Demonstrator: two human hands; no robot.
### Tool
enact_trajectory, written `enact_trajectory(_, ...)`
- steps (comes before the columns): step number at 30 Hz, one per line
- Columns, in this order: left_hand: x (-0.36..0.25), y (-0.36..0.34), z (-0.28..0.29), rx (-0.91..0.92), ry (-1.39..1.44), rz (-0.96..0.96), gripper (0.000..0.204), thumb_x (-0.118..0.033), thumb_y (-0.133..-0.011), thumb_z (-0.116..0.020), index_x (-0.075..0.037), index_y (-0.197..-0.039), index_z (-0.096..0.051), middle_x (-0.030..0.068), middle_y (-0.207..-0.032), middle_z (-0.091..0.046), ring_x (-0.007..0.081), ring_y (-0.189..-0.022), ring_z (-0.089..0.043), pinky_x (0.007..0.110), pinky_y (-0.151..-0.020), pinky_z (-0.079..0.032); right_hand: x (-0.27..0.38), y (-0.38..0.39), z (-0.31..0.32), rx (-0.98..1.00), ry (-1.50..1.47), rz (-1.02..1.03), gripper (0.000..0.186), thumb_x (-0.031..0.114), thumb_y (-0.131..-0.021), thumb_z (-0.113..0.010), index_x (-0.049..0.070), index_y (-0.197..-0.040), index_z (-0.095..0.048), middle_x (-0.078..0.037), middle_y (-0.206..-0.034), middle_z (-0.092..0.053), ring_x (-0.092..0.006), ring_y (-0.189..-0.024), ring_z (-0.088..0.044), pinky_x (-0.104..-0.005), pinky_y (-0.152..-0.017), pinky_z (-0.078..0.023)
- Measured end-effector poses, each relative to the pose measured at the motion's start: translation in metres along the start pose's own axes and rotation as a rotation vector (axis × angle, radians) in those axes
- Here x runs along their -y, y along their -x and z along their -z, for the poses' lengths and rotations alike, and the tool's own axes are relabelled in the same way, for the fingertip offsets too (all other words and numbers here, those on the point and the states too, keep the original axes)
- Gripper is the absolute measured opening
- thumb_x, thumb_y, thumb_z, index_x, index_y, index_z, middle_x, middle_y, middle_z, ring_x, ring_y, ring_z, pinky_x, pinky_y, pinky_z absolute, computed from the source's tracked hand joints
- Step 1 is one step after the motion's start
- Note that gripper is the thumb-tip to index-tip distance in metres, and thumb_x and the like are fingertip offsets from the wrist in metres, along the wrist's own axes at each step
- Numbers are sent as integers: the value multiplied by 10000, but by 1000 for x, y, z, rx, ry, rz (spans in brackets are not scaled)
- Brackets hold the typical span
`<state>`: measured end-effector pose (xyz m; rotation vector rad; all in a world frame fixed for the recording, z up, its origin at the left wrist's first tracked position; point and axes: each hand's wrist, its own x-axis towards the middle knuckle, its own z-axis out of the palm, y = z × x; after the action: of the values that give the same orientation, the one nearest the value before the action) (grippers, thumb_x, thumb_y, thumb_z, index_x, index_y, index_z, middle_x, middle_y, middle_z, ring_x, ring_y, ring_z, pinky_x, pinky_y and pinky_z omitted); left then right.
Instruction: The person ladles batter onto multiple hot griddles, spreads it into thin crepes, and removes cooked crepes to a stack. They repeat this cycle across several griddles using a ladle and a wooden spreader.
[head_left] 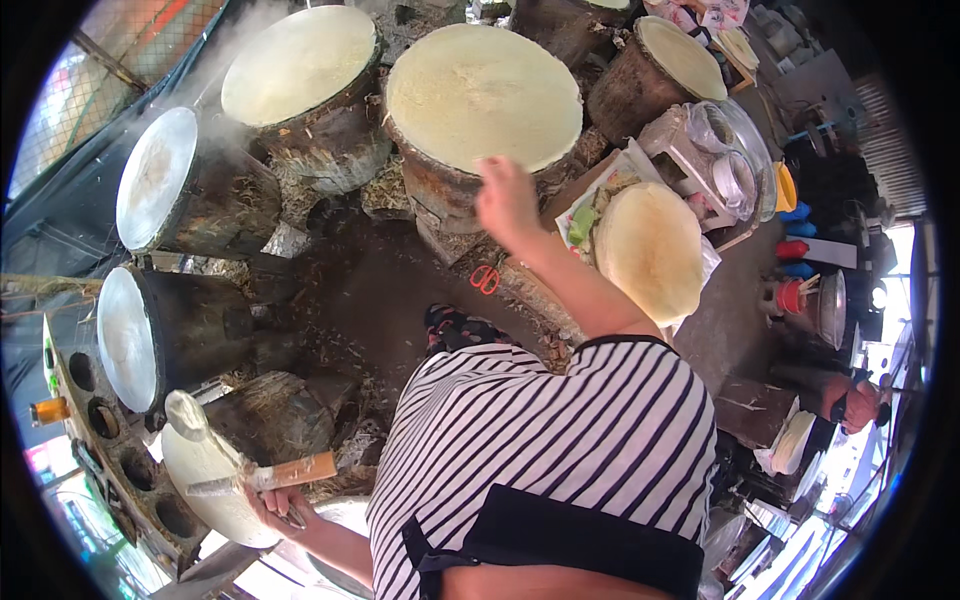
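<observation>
My left hand (283,507) is closed around the handle of a batter-coated ladle (187,415) and a flat scraper with a wooden handle (297,470). Both are over a round griddle (215,480) with a pale surface at the lower left. At the near rim of a large round griddle ahead, my right hand (507,203) has its fingers bent together by the edge of a thin pale flatbread (485,95). Whether its fingertips pinch that edge is too small to tell. To the right of my right forearm, a stack of round flatbreads (650,252) lies on a tray.
More drum-like griddles form an arc: one with a flatbread (300,65) gives off steam, and two pale-topped ones (157,180) stand left. Green leaves (581,224) lie beside the stack. Farther right are clear bowls (735,178). Straw litters the dark floor (370,285).
</observation>
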<state>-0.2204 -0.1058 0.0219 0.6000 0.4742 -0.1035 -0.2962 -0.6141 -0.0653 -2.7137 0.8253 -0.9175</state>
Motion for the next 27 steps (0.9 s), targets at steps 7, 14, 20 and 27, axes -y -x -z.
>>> enact_trajectory(7, 55, 118, -42, -434, -158, -473, 340, -137, -905, -516, 71, -1173, -494, -29, -574, -372, 10, -427, -311, 121, -367, -277, -128, 16, 4, 26, 192, 80, 375, 60, -710, -580, 76, -1084, -568, -99, -1082, -505, -270, -1047, -470, -415, -925, -335)
enact_trajectory(14, 119, 200, -23, -509, -164, -571, 335, -131, -905, -513, 72, -1170, -494, -29, -576, -373, 10, -429, -312, 122, -369, -277, -166, -16, 17, 36, -12, 300, 176, 154, -736, -634, 131, -910, -623, -60, -1024, -540, -249, -978, -511, -399, -863, -375)
enact_trajectory(20, 140, 243, -16, -510, -146, -599, 330, -126, -905, -510, 73, -1168, -494, -28, -579, -374, 11, -432, -313, 123, -370, -278, -177, -64, 31, 18, -166, 329, 127, 125, -737, -643, 111, -862, -628, -53, -977, -571, -249, -942, -546, -394, -829, -409)
enact_trajectory(27, 132, 271, 6, -466, -143, -596, 325, -120, -904, -507, 74, -1165, -494, -27, -581, -375, 12, -434, -314, 124, -372, -279, -187, -99, 4, 385, -78, 34, 280, 331, -838, -522, 92, -786, -660, -139, -793, -638, -326, -739, -620, -455, -686, -475)
